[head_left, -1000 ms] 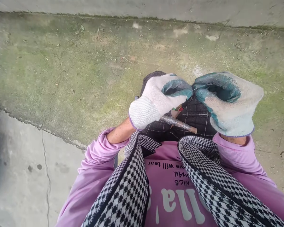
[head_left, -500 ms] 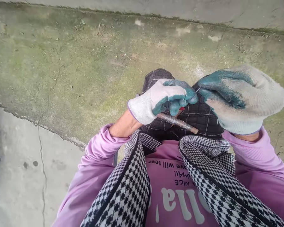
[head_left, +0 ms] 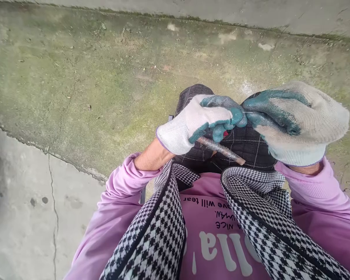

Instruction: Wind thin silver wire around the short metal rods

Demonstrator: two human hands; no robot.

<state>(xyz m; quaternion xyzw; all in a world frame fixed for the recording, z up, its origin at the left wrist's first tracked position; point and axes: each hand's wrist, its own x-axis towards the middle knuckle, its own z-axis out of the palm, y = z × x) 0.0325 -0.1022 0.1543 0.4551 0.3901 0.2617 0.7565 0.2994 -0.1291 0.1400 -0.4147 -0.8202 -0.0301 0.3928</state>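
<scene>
In a white glove with a green coated palm, my left hand (head_left: pixel 212 118) is closed, its fingertips pinched together over my lap. A short stick (head_left: pixel 221 148) wound with shiny thin line passes under its curled fingers; one bare end sticks out to the lower right. Something small and red (head_left: pixel 225 133) shows beside those fingers, too covered to name. My right hand (head_left: pixel 294 120), gloved alike, pinches with thumb and forefinger right beside the left fingertips. A fine pale line (head_left: pixel 245 112) spans the tiny space between both hands. Its ends are hidden in the fingers.
Dark checked trousers (head_left: pixel 245 144) cover my knees below the hands. A houndstooth-edged garment (head_left: pixel 154 225) hangs open over a pink shirt (head_left: pixel 216 217). Mossy concrete ground (head_left: pixel 105 85) lies ahead, with a cracked paler slab (head_left: pixel 23 202) at the left.
My left hand has moved slightly right, bringing its fingertips closer to the right hand's. The stick has shifted a little with it. Less of the thin line shows between the hands.
</scene>
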